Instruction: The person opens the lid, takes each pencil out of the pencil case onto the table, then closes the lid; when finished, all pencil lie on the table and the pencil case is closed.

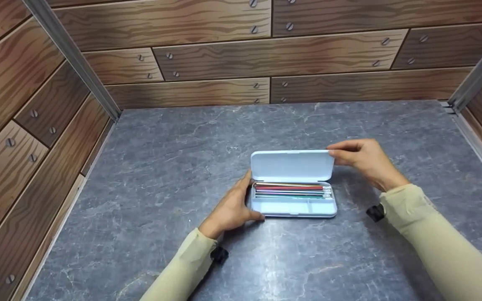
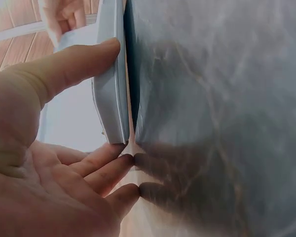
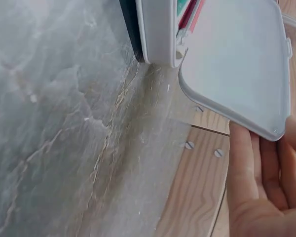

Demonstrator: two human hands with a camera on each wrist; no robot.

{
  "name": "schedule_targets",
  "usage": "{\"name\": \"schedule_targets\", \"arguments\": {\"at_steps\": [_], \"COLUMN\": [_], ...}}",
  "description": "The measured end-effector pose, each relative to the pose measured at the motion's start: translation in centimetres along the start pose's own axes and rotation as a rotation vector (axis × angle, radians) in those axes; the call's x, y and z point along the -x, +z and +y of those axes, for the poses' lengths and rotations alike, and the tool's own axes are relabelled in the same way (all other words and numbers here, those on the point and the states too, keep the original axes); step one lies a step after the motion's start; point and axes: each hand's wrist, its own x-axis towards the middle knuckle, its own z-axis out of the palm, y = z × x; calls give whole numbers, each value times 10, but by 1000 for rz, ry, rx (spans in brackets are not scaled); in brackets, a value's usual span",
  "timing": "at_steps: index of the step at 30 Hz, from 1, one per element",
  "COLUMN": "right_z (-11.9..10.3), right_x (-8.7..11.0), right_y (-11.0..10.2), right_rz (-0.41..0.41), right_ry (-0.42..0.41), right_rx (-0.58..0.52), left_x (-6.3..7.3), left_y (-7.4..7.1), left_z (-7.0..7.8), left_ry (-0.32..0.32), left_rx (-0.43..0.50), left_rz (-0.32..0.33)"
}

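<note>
A light blue pencil case [image 1: 280, 206] lies on the table with its lid [image 1: 292, 166] raised upright at the back. Several coloured pencils [image 1: 289, 189] lie side by side in its rear compartment; the front compartment holds nothing, and a small divider stands toward its right. My left hand [image 1: 233, 205] holds the left end of the case, thumb at the front edge and fingers around the far side. In the left wrist view, the thumb presses the case wall [image 2: 108, 98]. My right hand [image 1: 366, 161] pinches the upper right corner of the lid, also seen in the right wrist view on the lid [image 3: 237, 64].
The grey marbled table [image 1: 174, 167] spreads around the case. Wood-patterned panels [image 1: 224, 58] stand at the back and both sides, with metal posts [image 1: 73, 58] at the corners. A small black device [image 1: 219, 254] sits at each wrist.
</note>
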Motion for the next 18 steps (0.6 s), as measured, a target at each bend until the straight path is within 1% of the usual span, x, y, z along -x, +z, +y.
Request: {"name": "schedule_targets", "arguments": {"at_steps": [5,7,9,13,18], "right_z": [4,5,6,6,3], "right_x": [-13,-16,-18,-19,-19], "right_y": [1,2,3,4,5], "right_rz": [21,22,20,19,29], "right_ry": [45,60,69,76,70], "right_rx": [-3,5,12,17,60], "left_x": [2,2,4,6,5], "left_y": [2,2,2,3,3], "left_z": [0,-1,-2,-1,-1], "left_ry": [-7,-1,-8,-6,4], "left_rx": [37,41,37,2,-60], "left_rz": [12,18,18,18,6]}}
